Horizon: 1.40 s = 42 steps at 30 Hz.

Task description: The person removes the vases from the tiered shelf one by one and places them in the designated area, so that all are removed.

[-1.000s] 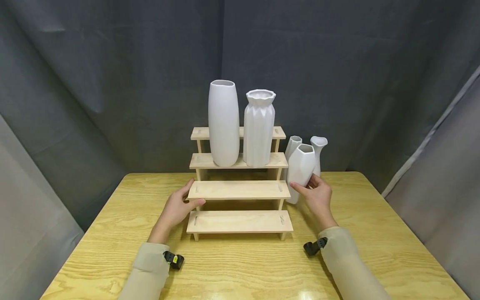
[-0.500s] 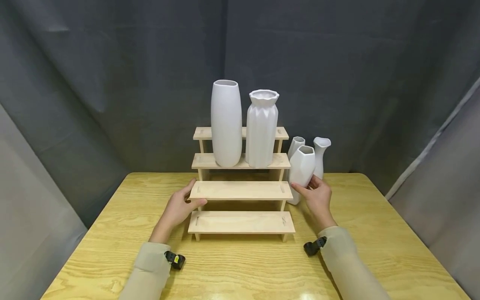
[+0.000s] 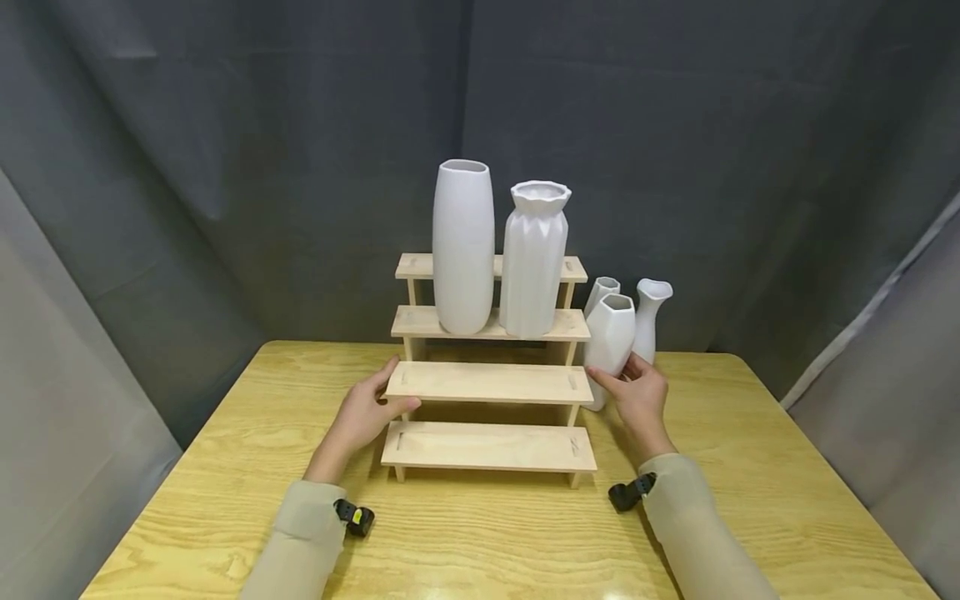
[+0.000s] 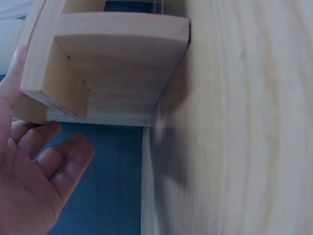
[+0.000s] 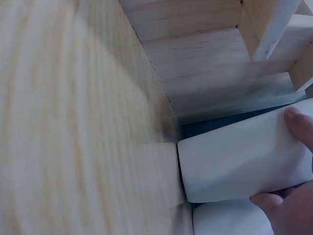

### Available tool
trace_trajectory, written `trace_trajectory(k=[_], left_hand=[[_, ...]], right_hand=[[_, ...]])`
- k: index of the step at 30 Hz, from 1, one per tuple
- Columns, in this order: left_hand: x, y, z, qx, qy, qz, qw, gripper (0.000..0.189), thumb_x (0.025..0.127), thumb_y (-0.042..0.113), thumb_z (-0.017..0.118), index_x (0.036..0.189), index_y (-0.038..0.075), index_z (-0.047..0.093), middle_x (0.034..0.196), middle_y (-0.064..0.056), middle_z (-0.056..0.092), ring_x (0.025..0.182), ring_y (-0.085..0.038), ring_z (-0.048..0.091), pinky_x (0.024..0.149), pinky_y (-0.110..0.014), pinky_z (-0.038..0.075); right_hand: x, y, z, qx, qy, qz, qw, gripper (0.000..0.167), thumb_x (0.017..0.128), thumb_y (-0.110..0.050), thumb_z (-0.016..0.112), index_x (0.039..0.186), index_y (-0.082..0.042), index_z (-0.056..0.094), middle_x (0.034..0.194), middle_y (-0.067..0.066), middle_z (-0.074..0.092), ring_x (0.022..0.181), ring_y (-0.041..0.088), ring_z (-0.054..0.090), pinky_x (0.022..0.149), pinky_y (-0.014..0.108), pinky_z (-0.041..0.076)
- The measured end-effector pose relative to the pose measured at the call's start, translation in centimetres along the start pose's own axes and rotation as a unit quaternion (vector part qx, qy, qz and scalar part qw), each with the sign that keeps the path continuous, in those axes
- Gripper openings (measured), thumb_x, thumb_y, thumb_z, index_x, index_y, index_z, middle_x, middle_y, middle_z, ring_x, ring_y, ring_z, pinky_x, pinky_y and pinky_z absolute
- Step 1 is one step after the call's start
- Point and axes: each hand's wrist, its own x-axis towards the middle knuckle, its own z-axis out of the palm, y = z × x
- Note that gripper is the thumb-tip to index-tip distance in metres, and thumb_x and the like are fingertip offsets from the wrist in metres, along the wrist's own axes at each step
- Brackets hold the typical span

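Observation:
My left hand (image 3: 362, 419) grips the left end of a pale wooden stepped stand (image 3: 491, 382), at its second step from the bottom. The thumb lies over the step's front edge; in the left wrist view the other fingers curl behind the board (image 4: 36, 93). To the stand's right, my right hand (image 3: 639, 407) holds a white faceted vase (image 3: 610, 337) low on its body, with the thumb on one side and fingers on the other. That vase (image 5: 234, 159) stands upright, its base at the tabletop in the right wrist view.
A tall smooth white vase (image 3: 463, 250) and a pleated white vase (image 3: 535, 275) stand on the stand's second-highest step. Behind the faceted vase are a flared-neck vase (image 3: 647, 325) and a slim vase (image 3: 604, 287). Grey curtains (image 3: 337, 167) surround the wooden table (image 3: 487, 533).
The stand, vases, table edge and curtain all shift slightly rightward together in the head view. Both hands keep their holds.

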Motion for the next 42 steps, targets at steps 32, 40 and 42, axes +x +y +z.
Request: trace_trajectory(k=[32,40,42], left_hand=[[-0.1,0.1,0.0,-0.002,-0.005,-0.011,0.9999,0.092,0.083,0.057,0.072,0.157,0.028,0.026,0.158,-0.006,0.031,0.137,-0.038,0.038,0.105,-0.05,0.042],[0.1,-0.1,0.1,0.009,-0.002,0.0,1.0,0.093,0.084,0.056,0.072,0.158,0.025,0.025,0.157,-0.007,0.031,0.137,-0.037,0.039,0.103,-0.051,0.043],[0.1,-0.1,0.1,0.012,-0.003,0.002,0.9999,0.092,0.085,0.055,0.072,0.158,0.024,0.025,0.157,-0.007,0.031,0.137,-0.037,0.04,0.103,-0.051,0.044]], right_hand=[[0.1,0.6,-0.7,0.03,-0.05,0.019,0.9981,0.074,0.076,-0.022,0.089,0.138,0.001,0.056,0.132,0.018,0.06,0.119,0.026,0.058,0.098,0.031,0.049],[0.1,-0.1,-1.7,0.012,-0.07,0.045,0.9964,0.075,0.077,-0.026,0.088,0.138,0.003,0.055,0.132,0.019,0.06,0.119,0.028,0.058,0.093,0.026,0.051],[0.1,-0.2,-1.9,0.017,-0.075,0.057,0.9954,0.076,0.078,-0.026,0.087,0.139,0.002,0.053,0.134,0.018,0.059,0.121,0.027,0.057,0.096,0.029,0.05]])
